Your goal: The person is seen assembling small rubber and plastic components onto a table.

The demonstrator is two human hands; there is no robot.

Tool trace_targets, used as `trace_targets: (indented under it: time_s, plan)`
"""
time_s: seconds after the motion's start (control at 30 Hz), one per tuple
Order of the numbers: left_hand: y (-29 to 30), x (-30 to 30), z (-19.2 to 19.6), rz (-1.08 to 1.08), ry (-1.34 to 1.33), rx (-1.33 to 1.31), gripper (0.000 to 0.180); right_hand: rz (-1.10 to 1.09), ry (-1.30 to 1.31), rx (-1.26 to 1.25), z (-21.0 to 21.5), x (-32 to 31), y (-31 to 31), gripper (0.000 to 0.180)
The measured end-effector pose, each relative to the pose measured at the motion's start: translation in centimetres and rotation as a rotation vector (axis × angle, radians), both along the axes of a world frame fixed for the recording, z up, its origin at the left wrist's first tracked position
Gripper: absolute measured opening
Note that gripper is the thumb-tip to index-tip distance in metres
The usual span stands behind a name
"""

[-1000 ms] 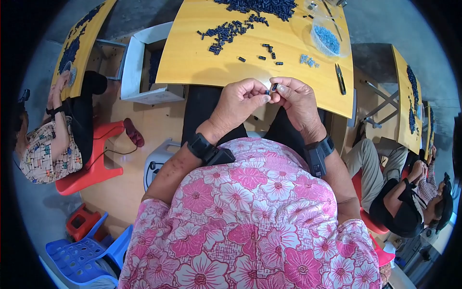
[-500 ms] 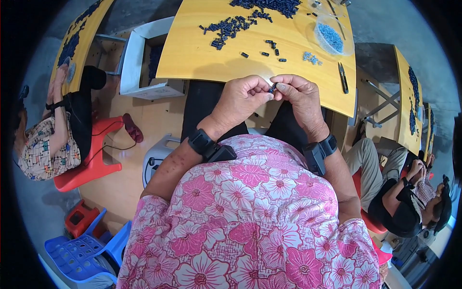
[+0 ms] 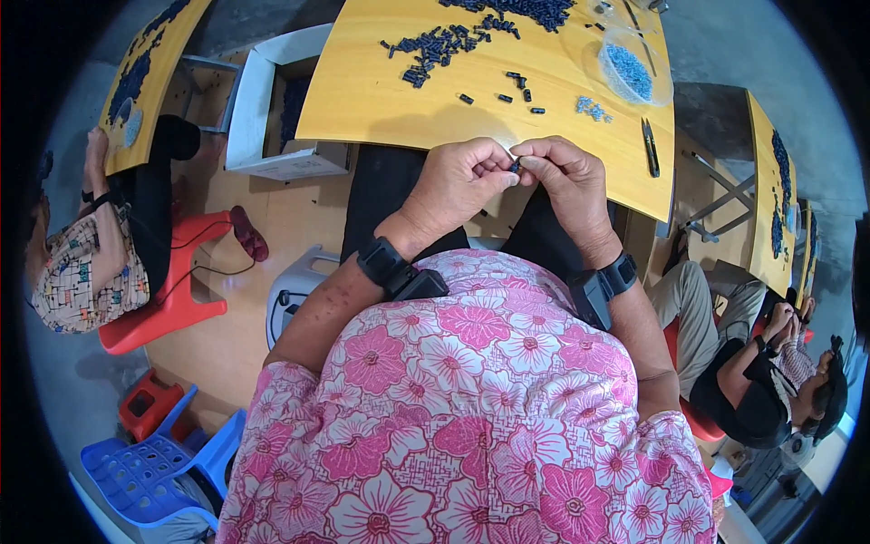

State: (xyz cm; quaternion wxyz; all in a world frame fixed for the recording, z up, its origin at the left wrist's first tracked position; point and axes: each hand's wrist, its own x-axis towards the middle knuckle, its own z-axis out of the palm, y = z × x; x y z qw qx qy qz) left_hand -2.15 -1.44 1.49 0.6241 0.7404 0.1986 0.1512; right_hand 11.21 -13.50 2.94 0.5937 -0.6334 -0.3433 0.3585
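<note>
Just off the table's near edge, both my hands meet with pinched fingertips. Between them is a small dark cylindrical part (image 3: 515, 167), mostly covered by the fingers. My left hand (image 3: 464, 184) grips it from the left, thumb against forefinger. My right hand (image 3: 569, 184) pinches it from the other side. On the yellow table (image 3: 381, 113) beyond lie several loose dark cylindrical parts (image 3: 504, 98) and a larger pile of them (image 3: 435, 50). A few pale blue small pieces (image 3: 593, 109) are scattered near a clear bowl (image 3: 609, 86) full of similar pieces (image 3: 629, 71).
Black thread snips (image 3: 651, 148) lie at the table's right edge. A white carton (image 3: 251, 113) with dark parts inside stands left of the table. Co-workers sit at tables on both sides. A blue plastic chair (image 3: 136, 471) and a red stool (image 3: 149, 408) are at lower left.
My hands stay pinched together, with only slight finger shifts around the dark part. The view has shifted slightly. The left co-worker's arm has moved.
</note>
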Motion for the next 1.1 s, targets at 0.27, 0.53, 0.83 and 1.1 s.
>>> trace_targets:
  time_s: [0.27,0.53,0.83,1.1]
  plan:
    - [0.1,0.0,-0.2,0.026,-0.010,0.034,0.010,0.016,-0.203,-0.031,0.4,0.1,0.1,0.018]
    - [-0.1,0.2,-0.5,0.051,-0.002,0.025,0.008,-0.029,-0.480,-0.028,0.2,-0.2,0.3,0.016]
    - [-0.4,0.1,-1.6,0.092,0.016,-0.074,0.005,-0.124,-0.273,0.003,-0.6,-2.0,0.7,0.011]
    - [-0.1,0.0,-1.4,0.068,-0.027,-0.172,0.008,-0.095,-0.192,0.004,-0.8,-1.7,0.7,0.014]
